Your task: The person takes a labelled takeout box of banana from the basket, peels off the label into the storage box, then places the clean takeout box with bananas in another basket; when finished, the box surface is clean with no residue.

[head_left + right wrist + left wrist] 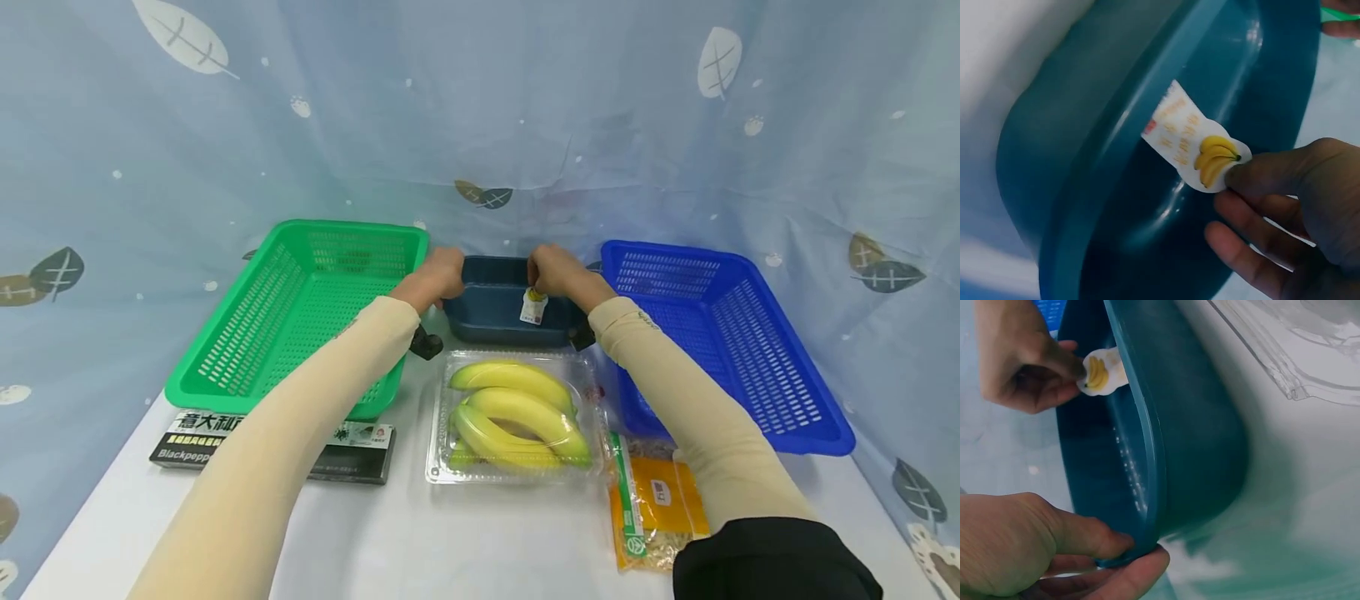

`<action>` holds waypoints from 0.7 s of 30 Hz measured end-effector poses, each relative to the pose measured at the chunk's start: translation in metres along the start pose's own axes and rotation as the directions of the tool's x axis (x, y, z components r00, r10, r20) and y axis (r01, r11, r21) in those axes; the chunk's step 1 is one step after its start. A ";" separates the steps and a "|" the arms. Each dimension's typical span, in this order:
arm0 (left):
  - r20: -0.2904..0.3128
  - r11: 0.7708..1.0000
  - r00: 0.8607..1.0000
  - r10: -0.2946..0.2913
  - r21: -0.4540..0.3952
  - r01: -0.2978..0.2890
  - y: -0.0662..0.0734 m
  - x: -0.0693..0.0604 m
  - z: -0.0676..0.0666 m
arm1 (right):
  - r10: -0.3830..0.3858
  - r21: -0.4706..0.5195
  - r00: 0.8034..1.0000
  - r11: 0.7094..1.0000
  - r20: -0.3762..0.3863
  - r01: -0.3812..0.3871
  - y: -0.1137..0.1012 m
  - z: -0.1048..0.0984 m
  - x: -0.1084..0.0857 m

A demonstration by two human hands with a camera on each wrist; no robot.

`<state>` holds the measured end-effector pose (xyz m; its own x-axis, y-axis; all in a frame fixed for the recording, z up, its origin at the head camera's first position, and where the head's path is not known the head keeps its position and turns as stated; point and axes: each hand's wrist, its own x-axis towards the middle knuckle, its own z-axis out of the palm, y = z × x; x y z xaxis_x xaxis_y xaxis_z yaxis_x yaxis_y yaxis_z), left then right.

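A dark teal plastic basin [495, 325] stands at the back middle of the table. My left hand [1029, 544] pinches its left end, thumb inside the rim and fingers outside. Over the basin, my right hand [1297, 206] pinches a small white label [1194, 144] between thumb and fingers. Yellow bananas are printed on the label's rounded end, and its straight-edged end carries lettering. In the head view the label [533, 306] hangs below the right fingers. Just in front of the basin sits a clear plastic box [438, 450] with several bananas [517, 417] inside.
A green basket [300, 333] stands left and a blue basket [738, 367] right of the basin. Before the green one lies a black pepper box [352, 462], partly behind my left sleeve. An orange and clear food packet [660, 508] lies front right, partly under my right sleeve.
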<state>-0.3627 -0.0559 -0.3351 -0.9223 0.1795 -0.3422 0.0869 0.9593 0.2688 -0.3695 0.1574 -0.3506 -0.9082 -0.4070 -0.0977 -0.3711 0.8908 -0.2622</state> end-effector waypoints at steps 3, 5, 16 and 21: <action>0.016 1.000 1.000 0.008 0.001 -0.008 0.002 -0.001 -0.003 | 0.008 -0.028 1.000 1.000 -0.029 -0.009 0.003 0.001 0.004; 0.027 1.000 1.000 -0.001 0.003 0.000 0.002 0.000 -0.003 | -0.002 -0.042 0.999 0.999 -0.041 0.000 0.004 0.002 0.007; 0.023 0.996 0.999 -0.041 0.076 0.039 0.011 0.027 0.009 | 0.019 -0.101 0.993 0.994 -0.114 -0.031 0.008 -0.006 -0.002; 0.029 0.997 0.998 -0.047 0.063 0.045 0.004 0.024 0.009 | -0.044 -0.138 0.991 0.990 -0.123 0.027 0.003 -0.012 -0.009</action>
<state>-0.3814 -0.0457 -0.3500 -0.9139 0.1404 -0.3809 0.0687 0.9783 0.1957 -0.3648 0.1657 -0.3387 -0.9079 -0.4178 0.0327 -0.4184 0.8990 -0.1297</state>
